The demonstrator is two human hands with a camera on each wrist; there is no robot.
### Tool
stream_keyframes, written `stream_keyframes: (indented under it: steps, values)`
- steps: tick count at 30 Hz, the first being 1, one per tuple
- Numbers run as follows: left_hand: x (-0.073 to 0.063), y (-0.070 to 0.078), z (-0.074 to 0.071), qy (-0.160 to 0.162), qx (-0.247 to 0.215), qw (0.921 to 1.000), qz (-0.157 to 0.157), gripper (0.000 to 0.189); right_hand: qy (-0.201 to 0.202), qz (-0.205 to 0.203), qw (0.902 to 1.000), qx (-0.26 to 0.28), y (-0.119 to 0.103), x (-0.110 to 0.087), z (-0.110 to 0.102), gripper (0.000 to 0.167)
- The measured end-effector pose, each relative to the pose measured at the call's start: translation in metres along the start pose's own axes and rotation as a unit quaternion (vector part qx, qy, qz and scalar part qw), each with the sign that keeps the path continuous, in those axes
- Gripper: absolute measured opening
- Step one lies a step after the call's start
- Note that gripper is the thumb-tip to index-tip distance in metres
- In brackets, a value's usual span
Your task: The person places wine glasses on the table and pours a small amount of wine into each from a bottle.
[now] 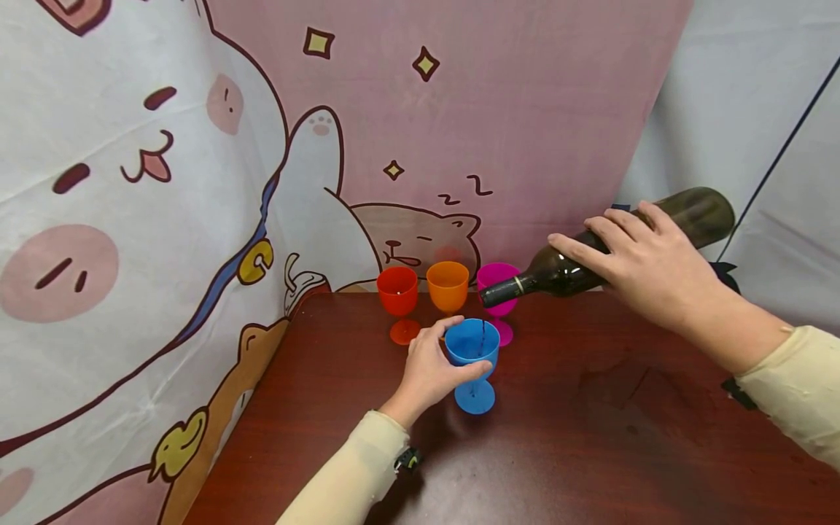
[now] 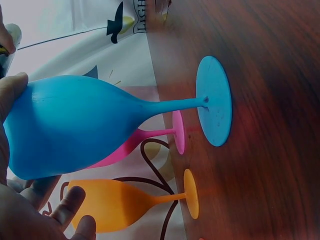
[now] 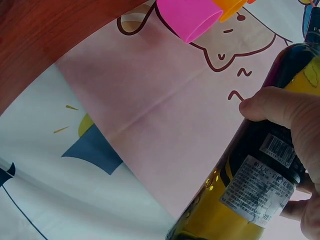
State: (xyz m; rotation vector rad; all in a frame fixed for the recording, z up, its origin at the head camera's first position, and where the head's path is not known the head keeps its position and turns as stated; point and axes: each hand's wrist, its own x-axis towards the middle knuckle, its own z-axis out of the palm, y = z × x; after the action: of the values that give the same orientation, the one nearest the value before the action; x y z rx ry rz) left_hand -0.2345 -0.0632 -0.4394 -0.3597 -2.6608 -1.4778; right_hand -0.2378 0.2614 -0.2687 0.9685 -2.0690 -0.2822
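Note:
My left hand (image 1: 432,368) holds a blue plastic goblet (image 1: 474,368) around its bowl, thumb on the near side. The goblet stands nearly upright, its round foot (image 2: 214,102) close over the tabletop in the left wrist view. My right hand (image 1: 663,270) grips a dark glass wine bottle (image 1: 698,211) around its body. The bottle tilts down to the left, its mouth above the blue goblet's rim. A thin dark stream (image 1: 483,337) falls from the mouth into the goblet. Labels (image 3: 257,190) show on the bottle in the right wrist view.
Behind the blue goblet, a red goblet (image 1: 397,292), an orange goblet (image 1: 448,286) and a magenta goblet (image 1: 494,273) stand in a row near the back edge of the dark wooden table (image 1: 564,452). A cartoon-printed cloth (image 1: 525,131) hangs behind and along the left.

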Motion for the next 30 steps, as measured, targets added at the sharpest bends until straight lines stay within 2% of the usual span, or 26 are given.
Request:
stream_keyframes:
  steps: [9, 16, 19, 25, 30]
  values:
    - [-0.001, -0.001, 0.000, 0.001, 0.004, 1.0000, 0.005, 0.084, -0.004, 0.001, 1.0000, -0.001, -0.003, 0.001, 0.001, 0.072]
    - [-0.001, -0.001, 0.000, 0.000, 0.000, 1.0000, 0.003, 0.083, -0.073, 0.007, 0.9973, 0.005, -0.010, 0.000, 0.001, 0.095]
    - [-0.001, 0.000, 0.000, 0.000, 0.001, 1.0000, 0.004, 0.083, -0.082, -0.002, 0.9967, 0.005, -0.013, 0.001, 0.004, 0.100]
    - [0.000, -0.001, 0.000, 0.002, 0.003, 0.9999, 0.010, 0.082, -0.057, -0.027, 0.9980, -0.007, -0.018, 0.006, 0.010, 0.097]
    - [0.001, -0.003, 0.000, 0.001, 0.007, 0.9999, 0.011, 0.083, -0.013, -0.052, 0.9985, -0.011, -0.022, 0.010, 0.015, 0.086]
